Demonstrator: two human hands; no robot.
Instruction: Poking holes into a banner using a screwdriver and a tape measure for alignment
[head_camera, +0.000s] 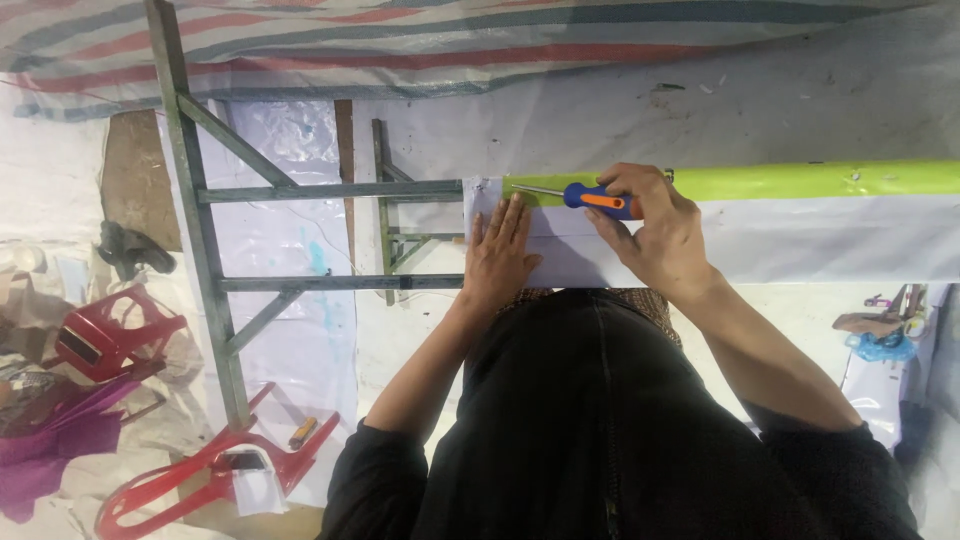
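Gripping a blue-and-orange screwdriver (590, 199), the right hand (655, 232) lays its shaft sideways along the lime-green strip (800, 180), the tip pointing toward the strip's left end. Beside it the left hand (497, 255) lies flat, fingers together, holding nothing, pressed on the white sheet (820, 250) just below the strip, with a grey-green metal frame (215, 270) off to the left.

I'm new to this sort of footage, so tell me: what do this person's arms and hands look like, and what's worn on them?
Both hands, the left hand and the right hand, are bare, with no gloves, rings or watch to be seen. The forearms are uncovered too. Dark black sleeves are pushed up to about the elbows, matching the black top.
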